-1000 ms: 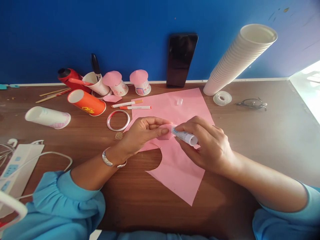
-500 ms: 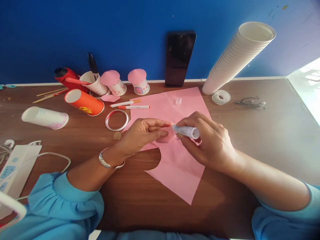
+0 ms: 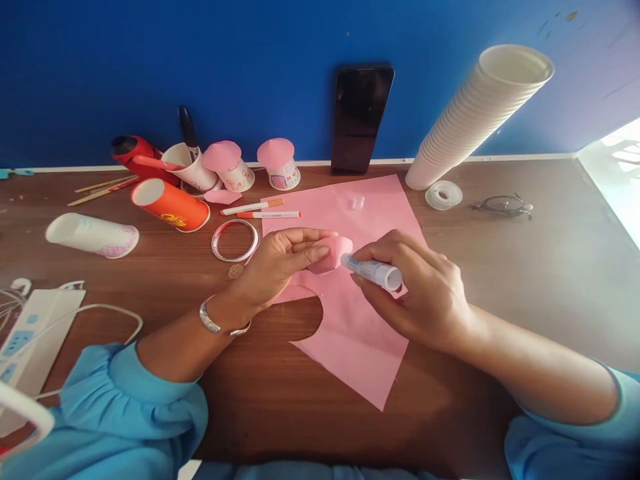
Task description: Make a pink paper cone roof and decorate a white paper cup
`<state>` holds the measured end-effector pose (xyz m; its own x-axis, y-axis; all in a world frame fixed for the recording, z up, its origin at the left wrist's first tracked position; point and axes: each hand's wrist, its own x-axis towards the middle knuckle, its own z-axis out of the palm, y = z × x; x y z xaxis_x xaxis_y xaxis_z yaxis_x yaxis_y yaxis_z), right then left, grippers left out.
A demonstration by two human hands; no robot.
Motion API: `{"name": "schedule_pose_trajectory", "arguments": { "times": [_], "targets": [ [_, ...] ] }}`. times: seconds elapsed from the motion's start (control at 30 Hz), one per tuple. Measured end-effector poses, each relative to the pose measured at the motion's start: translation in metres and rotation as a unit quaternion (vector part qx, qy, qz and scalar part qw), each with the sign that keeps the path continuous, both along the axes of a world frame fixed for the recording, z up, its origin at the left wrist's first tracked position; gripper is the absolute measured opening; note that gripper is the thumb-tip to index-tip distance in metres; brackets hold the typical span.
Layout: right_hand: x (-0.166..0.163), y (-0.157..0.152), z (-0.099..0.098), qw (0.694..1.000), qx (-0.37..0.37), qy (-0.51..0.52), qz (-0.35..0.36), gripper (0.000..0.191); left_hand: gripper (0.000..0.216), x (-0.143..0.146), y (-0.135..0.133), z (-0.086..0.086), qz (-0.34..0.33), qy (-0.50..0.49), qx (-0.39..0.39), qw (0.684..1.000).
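My left hand [image 3: 287,257] pinches a small curved piece of pink paper [image 3: 327,257] between thumb and fingers, above a large cut pink sheet [image 3: 360,347]. Fingers of my right hand [image 3: 420,287] are wrapped round a white glue stick [image 3: 375,272], its tip meeting the right side of the pink piece. On the sheet behind my hands lies a small clear cap [image 3: 359,203]. Two paper cups with pink cone tops, the left cup [image 3: 237,175] and the right cup [image 3: 285,175], stand by the wall.
A tall stack of white paper cups [image 3: 465,127], a tape roll [image 3: 443,195] and glasses [image 3: 503,205] are at the right. A phone [image 3: 363,120] leans on the wall. Markers [image 3: 270,215], a red-and-white tape ring [image 3: 215,247], an orange cup [image 3: 175,207] and a power strip [image 3: 35,327] lie left.
The pink paper piece has been tilted up in my left hand, showing more of its curved face. The glue stick's tip has shifted slightly down along its edge.
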<state>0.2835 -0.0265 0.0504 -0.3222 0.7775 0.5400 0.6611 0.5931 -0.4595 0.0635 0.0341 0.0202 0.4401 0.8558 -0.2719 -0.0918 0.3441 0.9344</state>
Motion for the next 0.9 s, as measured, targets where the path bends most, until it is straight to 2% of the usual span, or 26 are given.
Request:
{"name": "schedule_pose_trajectory", "arguments": {
  "times": [0.27, 0.43, 0.6, 0.8, 0.9],
  "targets": [
    [-0.002, 0.001, -0.008, 1.0, -0.003, -0.02, -0.002, 0.024, 0.033, 0.005, -0.006, 0.012, -0.021, 0.03, -0.016, 0.999],
    [-0.001, 0.003, -0.003, 1.0, -0.013, 0.009, 0.004, 0.022, 0.034, 0.004, -0.003, 0.009, -0.035, 0.007, -0.031, 0.999],
    [0.001, 0.007, -0.001, 0.998, -0.038, 0.051, 0.007, 0.014, 0.03, 0.002, -0.001, 0.005, -0.044, 0.0, -0.014, 0.999],
    [0.001, 0.006, -0.002, 0.998, -0.042, 0.04, 0.012, 0.016, 0.033, 0.001, -0.002, 0.006, -0.044, 0.028, -0.003, 0.999],
    [0.001, 0.004, -0.003, 1.0, -0.014, 0.003, 0.01, 0.02, 0.033, 0.002, -0.004, 0.008, -0.042, 0.036, 0.001, 0.998]
  ]
}}
